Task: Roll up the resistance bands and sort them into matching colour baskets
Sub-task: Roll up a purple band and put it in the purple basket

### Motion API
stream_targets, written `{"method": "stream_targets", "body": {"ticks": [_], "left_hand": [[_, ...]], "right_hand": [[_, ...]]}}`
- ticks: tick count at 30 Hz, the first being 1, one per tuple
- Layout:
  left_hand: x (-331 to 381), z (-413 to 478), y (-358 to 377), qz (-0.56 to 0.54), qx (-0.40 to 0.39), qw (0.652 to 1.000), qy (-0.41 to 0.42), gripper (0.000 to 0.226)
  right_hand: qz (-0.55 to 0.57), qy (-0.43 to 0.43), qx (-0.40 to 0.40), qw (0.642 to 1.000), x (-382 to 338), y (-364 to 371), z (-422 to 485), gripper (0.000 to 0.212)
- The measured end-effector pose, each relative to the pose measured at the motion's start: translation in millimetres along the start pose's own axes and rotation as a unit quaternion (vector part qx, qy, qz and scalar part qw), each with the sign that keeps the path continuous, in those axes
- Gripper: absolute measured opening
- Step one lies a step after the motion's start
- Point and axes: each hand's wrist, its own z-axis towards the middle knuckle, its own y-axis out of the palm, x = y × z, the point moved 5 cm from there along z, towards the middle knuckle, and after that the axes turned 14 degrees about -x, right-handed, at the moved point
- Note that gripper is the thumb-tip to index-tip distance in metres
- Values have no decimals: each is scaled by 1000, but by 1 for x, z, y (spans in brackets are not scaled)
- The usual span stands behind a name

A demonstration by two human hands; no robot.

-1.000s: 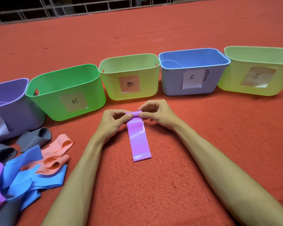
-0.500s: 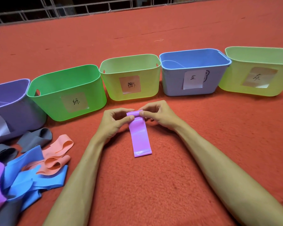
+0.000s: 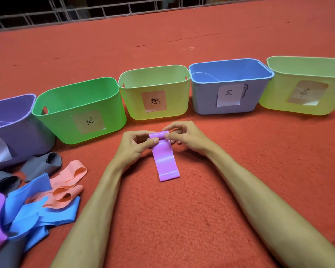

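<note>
Red carpet [image 3: 162, 219] fills the view, with a metal railing [image 3: 104, 12] at the far edge. Five labelled baskets stand in a row beyond the hands: purple basket [image 3: 17, 132] at far left, then green basket [image 3: 56, 128], yellow-green basket [image 3: 135, 105], blue basket [image 3: 205, 101] and a second yellow-green basket [image 3: 275, 97]. Loose pile of unrolled bands [image 3: 27, 215] lies near left: blue, peach, grey and one purple. Left hand [image 3: 135, 146] and right hand [image 3: 186, 138] each pinch one end of the roll between thumb and fingertips. Purple band [image 3: 165, 163] lies on the carpet between the forearms, in front of the yellow-green basket, with its far end wound into a small roll [image 3: 159, 135]. Change over the last second: the flat tail is visibly shorter, its near edge drawn toward the hands, and the roll is slightly thicker; the hands sit in roughly the same spot. Judgement: rolling is under way, with most of the length left to wind. Destination is likely the purple basket, well to the left.
</note>
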Motion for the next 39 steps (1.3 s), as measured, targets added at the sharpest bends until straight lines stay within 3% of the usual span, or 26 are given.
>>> {"method": "stream_targets", "body": {"ticks": [39], "left_hand": [[0, 0, 2, -4, 1, 1000, -9, 28]], "right_hand": [[12, -54, -13, 998, -1, 3, -4, 21]]}}
